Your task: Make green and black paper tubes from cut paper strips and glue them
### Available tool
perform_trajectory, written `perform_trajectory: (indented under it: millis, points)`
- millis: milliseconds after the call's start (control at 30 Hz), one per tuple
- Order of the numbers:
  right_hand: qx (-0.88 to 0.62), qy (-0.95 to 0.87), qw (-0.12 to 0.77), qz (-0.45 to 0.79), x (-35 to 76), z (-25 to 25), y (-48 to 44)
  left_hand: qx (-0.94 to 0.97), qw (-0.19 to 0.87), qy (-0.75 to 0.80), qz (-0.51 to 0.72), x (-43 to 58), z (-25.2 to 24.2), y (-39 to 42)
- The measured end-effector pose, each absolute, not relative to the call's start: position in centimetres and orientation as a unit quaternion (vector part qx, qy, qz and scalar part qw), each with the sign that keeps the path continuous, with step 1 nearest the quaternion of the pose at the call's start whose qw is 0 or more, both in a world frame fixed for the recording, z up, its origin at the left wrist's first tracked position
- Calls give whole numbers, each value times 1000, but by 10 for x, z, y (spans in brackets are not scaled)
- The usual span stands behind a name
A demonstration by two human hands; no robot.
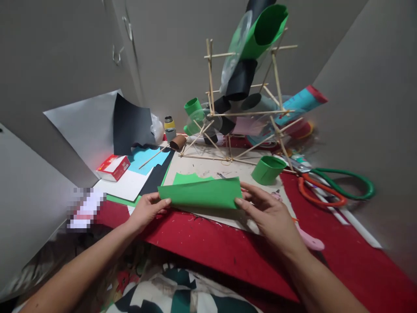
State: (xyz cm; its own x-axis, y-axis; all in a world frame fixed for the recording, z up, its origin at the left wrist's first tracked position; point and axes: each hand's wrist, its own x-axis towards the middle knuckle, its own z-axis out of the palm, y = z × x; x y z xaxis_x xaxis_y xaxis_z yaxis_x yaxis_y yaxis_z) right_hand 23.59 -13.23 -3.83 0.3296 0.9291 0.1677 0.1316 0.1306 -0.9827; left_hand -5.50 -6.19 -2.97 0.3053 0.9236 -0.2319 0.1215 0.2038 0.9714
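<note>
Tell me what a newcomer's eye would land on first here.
Probably the wooden-stick frame standing at the back of the red tabletop, with a wide green tube jutting up at its top. Next, front and centre, the bright green sheet held between the left hand and right hand. Then the scissors with green and orange handles, off to the right.

No legible text, print on red box [114, 168] — too small, marks on blue tube [300, 104] — blurred

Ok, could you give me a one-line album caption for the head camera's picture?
Left hand and right hand hold a green sheet at a red table, before a wooden-stick frame.
</note>
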Motion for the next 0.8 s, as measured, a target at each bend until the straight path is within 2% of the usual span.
perform_trajectory:
  millis: [300,500,600,800]
  points:
    - [-564,-587,512,276,236,-37,-135,642,388,455,480,-56,-44,-100]
    - [-613,-543,430,381,237,-38,-137,619,469,423,467,-58,-54,-118]
    - [-628,-540,403,389,232,-40,-135,619,487,416,454,-61,-57,-116]
    - [-660,-496,401,397,219,-47,-134,607,516,457,395,-67,-59,-99]
